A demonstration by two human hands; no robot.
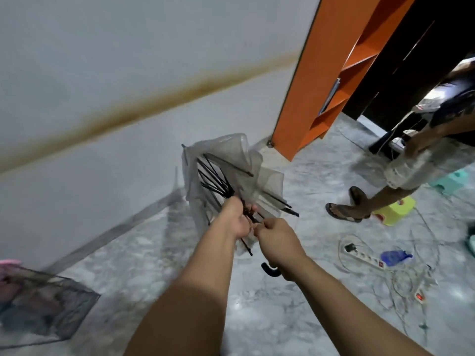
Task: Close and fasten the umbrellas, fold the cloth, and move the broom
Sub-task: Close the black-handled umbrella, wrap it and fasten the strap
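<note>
Clear umbrella [226, 173] half shut, held up over floor near wall. Left hand [235, 219] squeezes ribs together. Right hand [276, 242] curled round shaft near dark hook handle [271, 269]. Strap not fastened yet. Cloth, broom not seen, likely still to do.

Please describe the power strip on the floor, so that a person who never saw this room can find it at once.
Start from the tall orange shelf unit at the wall and look down to the marble floor on the right. There, among loose pale cables, lies the white power strip, beside a crumpled blue bag. Its long flat body, one black plug and red switch set it apart.
</note>
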